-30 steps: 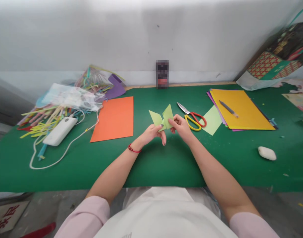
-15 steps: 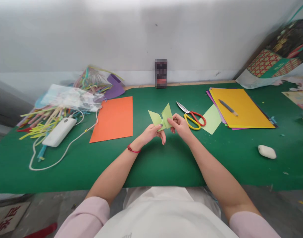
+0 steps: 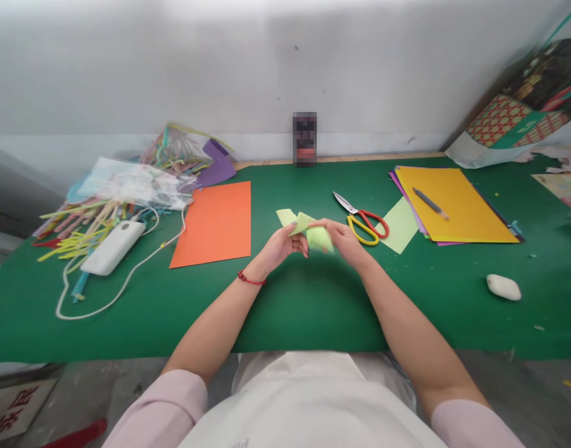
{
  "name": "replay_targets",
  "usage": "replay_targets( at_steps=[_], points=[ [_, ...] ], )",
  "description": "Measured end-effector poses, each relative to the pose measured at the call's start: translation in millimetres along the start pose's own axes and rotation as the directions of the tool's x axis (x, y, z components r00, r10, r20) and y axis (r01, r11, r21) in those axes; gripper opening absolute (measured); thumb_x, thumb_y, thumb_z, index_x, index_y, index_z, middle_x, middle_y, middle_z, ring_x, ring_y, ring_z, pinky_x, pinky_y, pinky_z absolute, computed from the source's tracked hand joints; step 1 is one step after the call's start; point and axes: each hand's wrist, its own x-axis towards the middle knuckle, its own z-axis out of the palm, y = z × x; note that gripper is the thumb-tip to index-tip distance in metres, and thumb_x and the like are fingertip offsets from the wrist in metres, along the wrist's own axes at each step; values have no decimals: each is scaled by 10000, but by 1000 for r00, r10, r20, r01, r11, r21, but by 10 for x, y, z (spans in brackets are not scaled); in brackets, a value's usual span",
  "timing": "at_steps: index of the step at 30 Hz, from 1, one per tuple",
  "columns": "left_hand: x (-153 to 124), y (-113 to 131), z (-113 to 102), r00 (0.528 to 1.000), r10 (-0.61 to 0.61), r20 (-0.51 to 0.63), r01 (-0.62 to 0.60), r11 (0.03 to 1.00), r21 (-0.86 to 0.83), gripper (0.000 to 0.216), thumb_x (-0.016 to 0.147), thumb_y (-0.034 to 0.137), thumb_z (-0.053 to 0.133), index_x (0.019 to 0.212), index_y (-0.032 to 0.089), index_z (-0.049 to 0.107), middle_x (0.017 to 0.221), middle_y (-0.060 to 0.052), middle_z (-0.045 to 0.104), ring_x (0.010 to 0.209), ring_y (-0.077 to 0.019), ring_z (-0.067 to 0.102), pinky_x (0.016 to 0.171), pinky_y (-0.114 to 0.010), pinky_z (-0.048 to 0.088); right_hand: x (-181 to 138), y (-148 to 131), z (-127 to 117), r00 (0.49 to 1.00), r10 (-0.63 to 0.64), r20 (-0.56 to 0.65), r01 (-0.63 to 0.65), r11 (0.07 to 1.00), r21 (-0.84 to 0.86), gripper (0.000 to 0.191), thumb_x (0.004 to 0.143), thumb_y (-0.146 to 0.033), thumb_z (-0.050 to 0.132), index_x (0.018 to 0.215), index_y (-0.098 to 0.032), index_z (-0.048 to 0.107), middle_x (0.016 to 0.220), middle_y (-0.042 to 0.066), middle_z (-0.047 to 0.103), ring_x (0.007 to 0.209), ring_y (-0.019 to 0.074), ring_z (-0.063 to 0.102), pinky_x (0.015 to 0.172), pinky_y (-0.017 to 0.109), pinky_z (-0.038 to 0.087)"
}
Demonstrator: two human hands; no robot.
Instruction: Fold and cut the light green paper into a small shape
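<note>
A light green folded paper (image 3: pixel 319 236) is held up between my two hands over the middle of the green table. My left hand (image 3: pixel 282 244) pinches its left part between thumb and fingers, and one pointed end sticks out beyond the thumb. On the other side my right hand (image 3: pixel 341 239) grips the right part, which is blurred by motion. Just right of that hand lie scissors (image 3: pixel 360 219) with one red and one yellow handle, blades apart. A flat sheet of light green paper (image 3: pixel 400 227) rests beside them, partly under a stack.
Orange paper (image 3: pixel 215 224) lies to the left, near a white power bank (image 3: pixel 115 247) with its cable and a heap of paper strips (image 3: pixel 71 230). At right are a yellow paper stack (image 3: pixel 458 205) bearing a pen (image 3: pixel 430 203), and a white case (image 3: pixel 504 287). A phone-like object (image 3: pixel 305 140) leans on the wall.
The right part of the green paper has turned downward and toward me; its two upright points no longer stand up. My right fingers have shifted over its top edge.
</note>
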Motion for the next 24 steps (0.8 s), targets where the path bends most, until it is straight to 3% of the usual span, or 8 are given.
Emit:
replay_targets(
  at_steps=[2,6,9,12,16,19,22,24],
  points=[
    [-3,11,-11,1000,14,-16,-14,1000,-27,407,832,522,545,834,122,616,558,-21,618,484,-130,593,513,-251,494,-4,11,-7,999,4,37,-4,1000,-5,555,810,-691,414,727,-185,626,807,50,597,706,158,589,526,258,464],
    [-19,17,-19,998,61,22,-60,997,-40,370,761,485,649,871,132,632,608,-16,634,517,-129,606,538,-250,502,8,55,16,994,-88,-66,77,985,-152,353,730,-540,655,789,-196,604,807,26,618,750,163,581,672,300,483],
    [-20,9,-20,998,66,-5,-66,998,-3,350,737,443,669,889,128,649,660,-33,653,557,-138,622,567,-261,511,15,84,38,985,-138,-106,117,975,-186,300,741,-477,667,804,-202,567,833,29,642,789,176,600,739,336,487],
    [-15,-3,-8,993,95,-72,-86,989,120,415,727,391,684,1042,125,643,759,-59,685,644,-159,652,596,-267,518,17,87,37,974,-178,-140,144,964,-223,273,775,-460,640,852,-208,571,985,66,664,945,211,613,828,371,482],
    [-10,-33,23,948,252,-193,-162,907,388,434,750,360,668,1128,151,624,947,-79,703,713,-174,675,640,-291,543,42,83,-8,942,-253,-221,180,936,-303,356,852,-540,498,867,-209,629,1228,88,588,1172,225,519,969,380,415],
    [-23,-63,43,883,412,-225,-204,768,607,320,780,314,643,1076,194,647,1055,-59,690,786,-176,682,714,-313,564,61,99,-36,936,-230,-267,147,943,-298,477,853,-621,416,815,-201,639,1088,79,616,1040,212,567,878,353,463],
    [-52,-87,58,844,506,-176,-208,612,763,278,797,269,645,1072,236,631,997,-29,706,825,-168,686,760,-301,564,53,110,-12,963,-119,-240,49,959,-278,424,776,-613,554,812,-195,614,784,24,594,733,171,571,650,304,490],
    [-71,-96,73,841,514,-170,-185,567,803,259,797,259,658,1050,228,610,919,-25,716,797,-164,692,722,-281,562,38,108,28,977,-49,-209,-5,968,-251,389,746,-574,616,845,-198,589,675,-15,544,613,146,523,542,275,460]
  ],
)
